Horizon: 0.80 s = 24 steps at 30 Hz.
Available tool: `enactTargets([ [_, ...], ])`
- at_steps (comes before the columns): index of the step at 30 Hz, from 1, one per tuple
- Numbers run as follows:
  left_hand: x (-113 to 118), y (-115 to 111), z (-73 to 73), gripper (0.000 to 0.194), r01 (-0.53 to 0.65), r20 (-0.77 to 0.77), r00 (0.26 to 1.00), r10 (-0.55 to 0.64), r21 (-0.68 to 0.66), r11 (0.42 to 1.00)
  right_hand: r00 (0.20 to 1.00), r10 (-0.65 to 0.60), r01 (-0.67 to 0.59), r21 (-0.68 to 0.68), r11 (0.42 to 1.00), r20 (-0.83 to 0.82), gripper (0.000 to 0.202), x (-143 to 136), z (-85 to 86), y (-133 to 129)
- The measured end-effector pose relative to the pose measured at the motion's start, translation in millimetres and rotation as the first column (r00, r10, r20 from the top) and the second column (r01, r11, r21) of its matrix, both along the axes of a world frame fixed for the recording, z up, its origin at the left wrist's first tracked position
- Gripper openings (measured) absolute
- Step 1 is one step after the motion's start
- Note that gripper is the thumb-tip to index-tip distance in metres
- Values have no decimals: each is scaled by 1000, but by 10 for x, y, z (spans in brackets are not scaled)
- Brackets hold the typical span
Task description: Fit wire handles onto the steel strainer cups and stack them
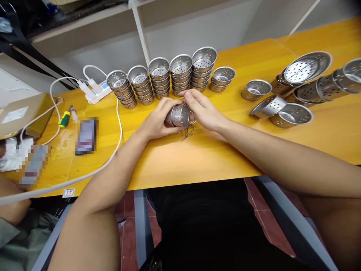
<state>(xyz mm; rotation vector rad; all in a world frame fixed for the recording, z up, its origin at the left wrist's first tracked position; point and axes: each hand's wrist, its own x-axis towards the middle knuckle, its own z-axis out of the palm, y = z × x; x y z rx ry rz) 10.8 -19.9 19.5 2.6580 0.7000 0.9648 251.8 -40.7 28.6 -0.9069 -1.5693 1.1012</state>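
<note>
On its side above the table, a perforated metal cup [181,115] is between my two hands, and a second one seems nested with it. My left hand [158,119] wraps round its left side, thumb below. The curled fingers of my right hand [203,110] press against its top and right side; their tips are partly hidden. Just under the cup, by my right hand, lie several thin wire rings [187,131]. Behind my hands stand stacks of similar cups, the nearest stack [180,71] just beyond my fingertips.
A short cup stack [222,77] ends the row. To the right, loose cups [256,90] and tipped stacks [324,88] lie about. On the left are a white power strip [97,92], its cable [120,128], a green-yellow screwdriver [64,118], a blurred phone-like object [86,135] and a cardboard box [25,114].
</note>
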Motion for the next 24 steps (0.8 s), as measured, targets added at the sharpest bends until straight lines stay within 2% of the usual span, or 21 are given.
enactTargets([
  [2, -17, 26, 14, 84, -7, 55, 998, 6, 12, 1000, 1000, -13, 13, 28, 1000, -4, 80, 68, 46, -20],
  [5, -38, 65, 19, 88, -62, 102, 993, 60, 15, 998, 991, -69, 43, 214, 976, 115, 66, 203, 119, -62],
  [8, -48, 92, 8, 87, -110, 102, 989, 108, 16, 994, 953, -35, -81, 363, 928, 302, 53, 260, 137, -106],
  [12, -55, 103, -2, 85, -101, 100, 990, 101, 3, 995, 898, 9, -226, 444, 867, 440, 39, 176, 78, -149],
  [14, -59, 98, -2, 84, -82, 96, 992, 83, -14, 997, 890, 33, -250, 428, 869, 454, 33, 127, 55, -163],
  [17, -65, 91, 0, 80, -78, 78, 994, 79, -17, 997, 913, 83, -228, 330, 916, 400, 29, 92, 44, -162],
  [22, -67, 110, -11, 69, -103, 83, 992, 99, 49, 993, 973, -2, -61, 264, 963, 232, 66, 99, 52, -82],
  [24, -69, 120, -18, 68, -113, 85, 991, 108, 56, 992, 979, 1, -41, 189, 981, 204, 75, 113, 63, -48],
])
